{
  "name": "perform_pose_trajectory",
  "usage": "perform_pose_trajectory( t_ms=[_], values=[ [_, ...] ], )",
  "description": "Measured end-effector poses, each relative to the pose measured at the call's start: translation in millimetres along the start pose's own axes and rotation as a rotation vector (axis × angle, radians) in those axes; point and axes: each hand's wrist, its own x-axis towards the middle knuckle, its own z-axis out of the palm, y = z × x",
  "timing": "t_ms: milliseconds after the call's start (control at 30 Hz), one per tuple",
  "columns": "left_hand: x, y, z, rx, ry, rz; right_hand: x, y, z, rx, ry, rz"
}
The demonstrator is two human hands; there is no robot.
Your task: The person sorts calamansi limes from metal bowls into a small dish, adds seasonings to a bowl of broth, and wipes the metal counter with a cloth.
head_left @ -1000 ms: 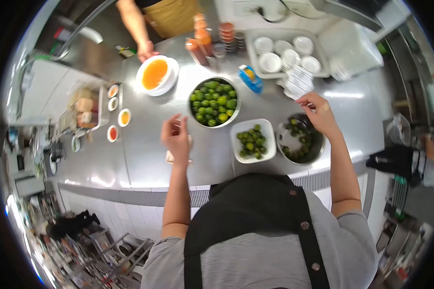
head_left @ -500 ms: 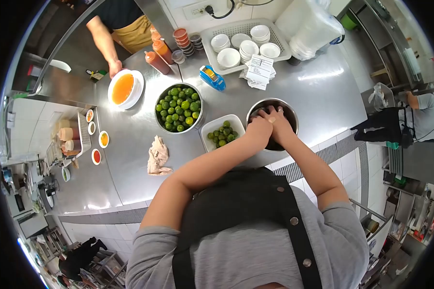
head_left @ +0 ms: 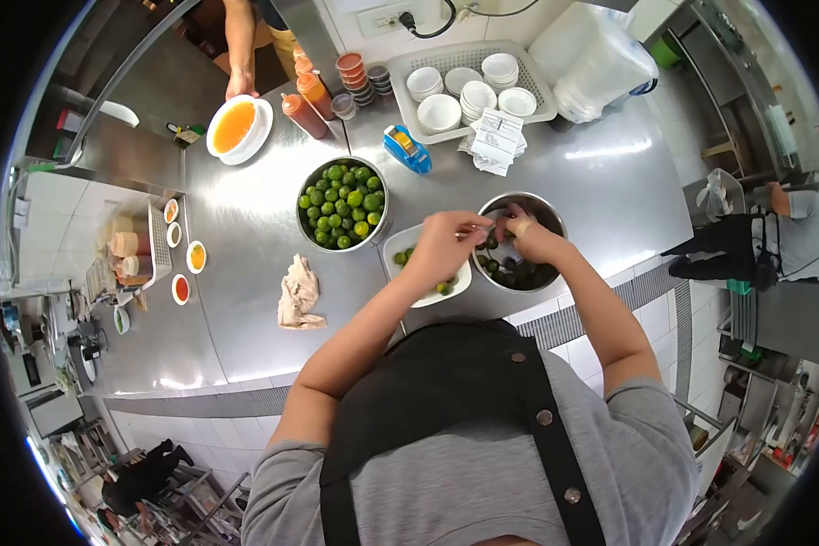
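Note:
My left hand (head_left: 455, 240) is over the white square dish (head_left: 462, 289) and the left rim of the steel bowl (head_left: 560, 224). Its fingers are pinched together, and what they hold is too small to make out. Inside that bowl, dark green limes (head_left: 496, 267) lie at the bottom. My right hand (head_left: 527, 236) reaches into the bowl with its fingers bent down; what they grip is hidden. Limes in the white dish are partly covered by my left hand. A second steel bowl full of green limes (head_left: 341, 205) stands to the left.
A crumpled cloth (head_left: 299, 296) lies front left. Behind are a blue tape dispenser (head_left: 407, 150), paper slips (head_left: 498, 138), a grey tray (head_left: 541, 93) of white cups and sauce bottles (head_left: 304, 116). Another person's hand (head_left: 241, 84) touches a plate with an orange-filled bowl (head_left: 234, 126).
Half a second ago both hands were together in the right steel bowl; my left hand has since drawn back toward the white dish. The other person's plate and bowl have moved away from me.

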Motion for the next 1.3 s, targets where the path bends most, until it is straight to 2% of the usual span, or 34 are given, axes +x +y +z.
perform_pose_trajectory(
  t_ms=[67,100,200,233,333,367,467,533,767,867,967,1033,1133,1233,1300],
  values=[
    [-1,-12,-8,-0.328,-0.027,-0.101,-21,-27,-30,0.538,-0.073,0.059],
    [-2,-14,-10,-0.474,-0.025,-0.124,-29,-29,-37,0.736,-0.073,-0.041],
    [-2,-10,-3,-0.867,-0.056,-0.193,-51,-38,-49,1.477,-0.145,-0.105],
    [-1,-7,4,-0.99,-0.077,-0.218,-57,-42,-51,1.587,-0.161,-0.188],
    [5,4,27,-1.188,-0.173,-0.459,-65,-58,-52,1.574,-0.071,-0.202],
    [7,2,33,-1.284,-0.269,-0.468,-68,-68,-53,1.506,-0.033,-0.175],
    [11,12,48,-1.383,-0.208,-0.531,-76,-92,-57,1.326,0.081,-0.097],
    [14,3,52,-1.379,-0.208,-0.515,-80,-95,-57,1.234,0.163,-0.042],
    [16,15,49,-1.266,-0.301,-0.47,-100,-77,-59,1.354,0.14,-0.048],
    [14,27,47,-1.282,-0.302,-0.451,-107,-76,-64,1.352,0.164,-0.084],
    [23,6,50,-1.395,-0.393,-0.394,-110,-74,-66,1.376,0.2,-0.108],
    [27,10,49,-1.389,-0.353,-0.415,-113,-79,-71,1.38,0.197,-0.134],
    [31,16,48,-1.411,-0.259,-0.493,-115,-79,-71,1.512,0.247,-0.26],
    [37,7,44,-1.488,-0.249,-0.534,-99,-44,-51,2.222,0.285,-0.476],
    [37,3,40,-1.524,-0.262,-0.532,-91,-46,-45,2.46,0.125,-0.618]
  ],
)
